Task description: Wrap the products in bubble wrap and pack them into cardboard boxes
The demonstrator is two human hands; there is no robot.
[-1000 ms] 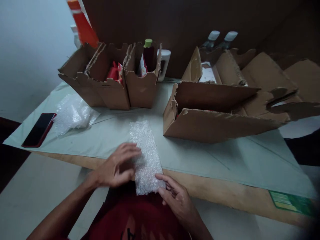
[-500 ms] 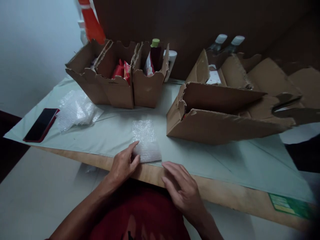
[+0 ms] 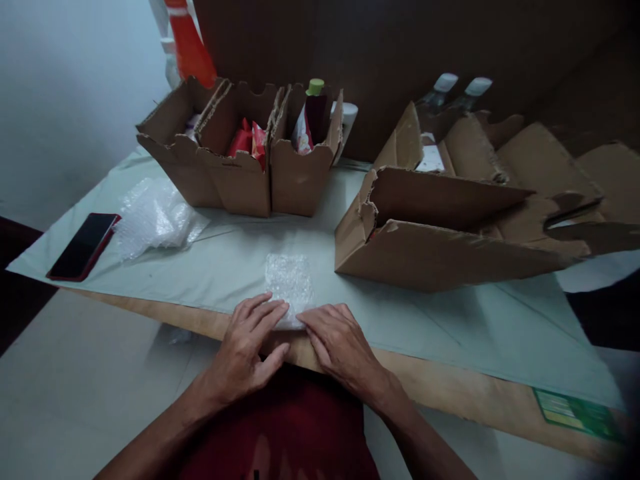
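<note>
A small folded piece of bubble wrap (image 3: pixel 289 277) lies flat at the table's front edge. My left hand (image 3: pixel 249 345) rests at its near left corner, fingers stretched out over the wrap and thumb apart below them. From the right, my right hand (image 3: pixel 343 343) lays its extended fingertips on the near right part of the same piece, with the thumb lower down by the wooden edge. Both hands are open. The near corners of the wrap are partly hidden under my fingers.
A heap of bubble wrap (image 3: pixel 157 217) and a phone (image 3: pixel 83 247) lie to the left. Cut cardboard boxes (image 3: pixel 243 187) holding packets and a green-capped bottle stand behind. More cardboard boxes (image 3: pixel 440 260) fill the right side, with white-capped bottles (image 3: pixel 445 85) and an orange bottle (image 3: pixel 193 50) further back.
My right hand has moved left onto the wrap, and my left hand has shifted slightly, its fingers now over the near edge. The wrap's far edge sits a little nearer to me.
</note>
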